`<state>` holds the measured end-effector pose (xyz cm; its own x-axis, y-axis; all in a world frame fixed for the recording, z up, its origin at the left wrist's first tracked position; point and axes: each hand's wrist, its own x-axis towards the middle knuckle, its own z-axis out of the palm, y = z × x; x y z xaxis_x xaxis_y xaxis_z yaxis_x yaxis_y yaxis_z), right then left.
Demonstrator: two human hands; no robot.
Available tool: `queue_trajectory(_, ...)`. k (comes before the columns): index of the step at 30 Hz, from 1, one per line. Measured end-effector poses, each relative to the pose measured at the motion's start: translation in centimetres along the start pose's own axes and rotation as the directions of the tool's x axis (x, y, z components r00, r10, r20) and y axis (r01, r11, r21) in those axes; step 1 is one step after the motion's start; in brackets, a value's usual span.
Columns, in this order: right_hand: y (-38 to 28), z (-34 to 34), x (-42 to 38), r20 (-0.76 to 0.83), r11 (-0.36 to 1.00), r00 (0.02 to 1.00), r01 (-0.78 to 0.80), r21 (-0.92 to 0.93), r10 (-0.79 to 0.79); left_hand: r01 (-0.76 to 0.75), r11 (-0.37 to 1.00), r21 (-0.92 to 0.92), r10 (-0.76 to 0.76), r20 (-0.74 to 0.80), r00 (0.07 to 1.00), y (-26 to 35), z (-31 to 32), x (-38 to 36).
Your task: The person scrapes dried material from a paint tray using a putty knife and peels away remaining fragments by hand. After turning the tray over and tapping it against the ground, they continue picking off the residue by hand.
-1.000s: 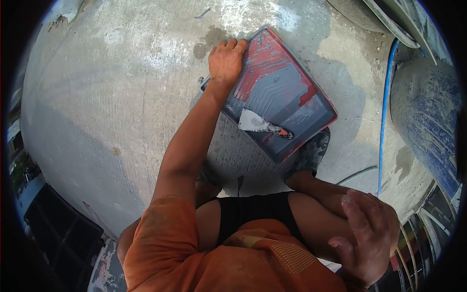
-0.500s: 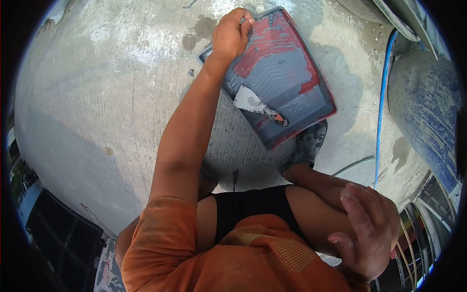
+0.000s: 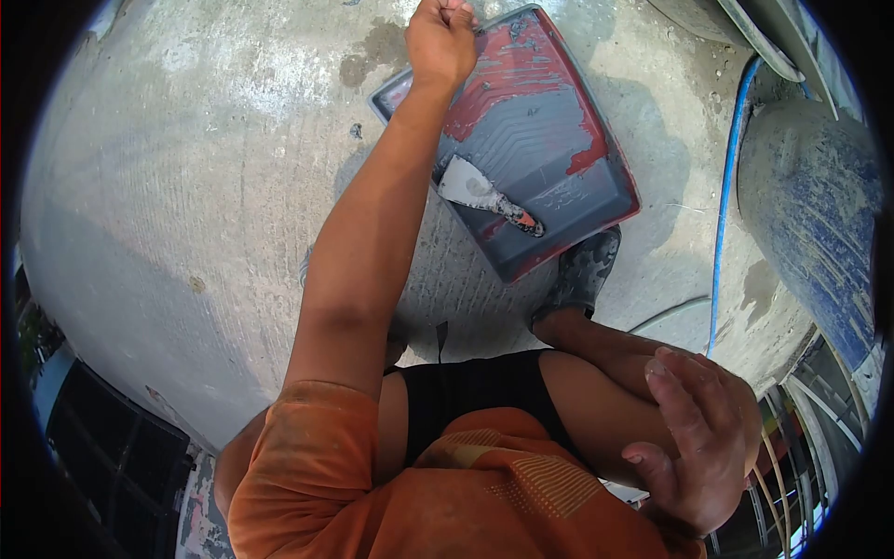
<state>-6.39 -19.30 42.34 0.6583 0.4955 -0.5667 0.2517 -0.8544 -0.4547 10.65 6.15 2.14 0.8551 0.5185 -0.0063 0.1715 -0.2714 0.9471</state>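
Note:
My left hand [image 3: 441,45] is at the top, over the upper left side of a grey paint tray [image 3: 619,210] streaked with red paint. Its fingers are curled together and partly cut off by the frame; what they hold, if anything, is hidden. A putty knife [image 3: 470,186] with a pale, coated blade and a dark and orange handle lies in the lower part of the tray. My right hand [image 3: 698,443] rests by my bent right knee, fingers apart, with pale smudges on the fingertips and nothing in it.
Rough, stained concrete [image 3: 233,186] lies under the tray. My booted right foot [image 3: 587,270] is close against the tray's lower edge. A blue hose [image 3: 729,205] runs down the right side, beside a large blue, mud-crusted drum [image 3: 810,200]. Metal bars [image 3: 801,466] stand at lower right.
My left hand has shifted slightly upward toward the top of the view. The tray and putty knife appear slightly higher and further left in view. My right hand stays in place.

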Motion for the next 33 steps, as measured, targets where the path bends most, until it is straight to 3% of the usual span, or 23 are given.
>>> queue_trajectory(2, 0.1, -0.3, -0.1, 0.008, 1.0, 1.0, 0.008, -0.009, -0.008, 0.081, 0.994, -0.076, -0.074, 0.083, 0.994, -0.7, -0.2, 0.7)
queue_trajectory(3, 0.2, -0.4, -0.1, 0.016, 1.0, 1.0, 0.015, -0.019, -0.014, 0.238, 0.888, -0.393, -0.211, 0.111, 0.971, -0.9, 0.0, 1.1)
queue_trajectory(4, 0.2, -0.4, -0.1, 0.016, 1.0, 1.0, 0.014, -0.019, -0.014, 0.364, 0.66, -0.657, -0.327, 0.184, 0.927, -1.2, 0.1, 1.3)
queue_trajectory(8, 0.0, -0.1, -0.1, -0.003, 0.999, 1.0, 0.016, -0.045, -0.016, 0.421, 0.786, -0.453, -0.353, 0.23, 0.907, -0.7, -1.0, 1.3)
queue_trajectory(9, 0.0, 0.0, -0.1, -0.02, 0.998, 1.0, 0.022, -0.061, -0.023, 0.172, 0.962, -0.211, -0.142, 0.151, 0.978, -0.6, -1.3, 0.9)
queue_trajectory(10, -0.1, -0.1, 0.0, -0.023, 0.998, 0.999, 0.02, -0.063, -0.022, -0.104, 0.993, 0.063, 0.095, 0.132, 0.987, -0.4, -1.5, 0.5)
queue_trajectory(11, -0.1, -0.3, 0.1, -0.026, 0.995, 0.999, 0.037, -0.088, -0.039, -0.106, 0.993, 0.061, 0.097, 0.132, 0.986, -0.2, -1.7, -0.1)
queue_trajectory(13, -0.2, -0.4, 0.2, -0.027, 0.992, 0.998, 0.053, -0.112, -0.056, -0.374, 0.847, 0.377, 0.303, 0.234, 0.924, 0.0, -2.0, -1.3)
queue_trajectory(17, -0.2, -0.4, 0.3, -0.026, 0.989, 0.998, 0.052, -0.141, -0.056, -0.386, 0.833, 0.397, 0.329, 0.207, 0.922, 0.0, -1.8, -1.8)
queue_trajectory(23, 0.1, -0.6, -0.3, -0.003, 0.997, 1.0, 0.021, -0.076, -0.021, -0.567, 0.701, 0.432, 0.497, 0.273, 0.823, -1.3, -3.0, -0.5)
queue_trajectory(26, 0.6, -0.4, -0.8, 0.003, 0.999, 1.0, 0.006, -0.037, -0.006, -0.658, 0.652, 0.378, 0.546, 0.368, 0.752, -1.5, -4.7, 0.8)
queue_trajectory(28, 1.0, -0.2, -0.9, 0.006, 1.0, 1.0, 0.005, -0.006, -0.005, -0.802, 0.495, 0.334, 0.566, 0.577, 0.589, -1.2, -5.7, 1.2)
queue_trajectory(29, 1.1, -0.2, -0.9, 0.012, 1.0, 1.0, 0.004, -0.027, -0.004, -0.8, 0.496, 0.338, 0.56, 0.58, 0.592, -1.3, -5.8, 0.8)
queue_trajectory(31, 1.1, -0.3, -0.6, 0.019, 0.999, 1.0, 0.011, -0.049, -0.01, -0.901, 0.334, 0.278, 0.687, 0.582, 0.435, -1.9, -5.5, -0.4)
queue_trajectory(32, 1.1, -0.5, -0.5, 0.025, 0.998, 1.0, 0.019, -0.064, -0.017, -0.901, 0.332, 0.28, 0.687, 0.583, 0.434, -2.3, -5.2, -1.2)
queue_trajectory(33, 1.0, -0.7, -0.5, 0.032, 0.997, 0.999, 0.023, -0.08, -0.02, -0.87, 0.371, 0.324, 0.716, 0.497, 0.491, -2.6, -4.8, -2.1)
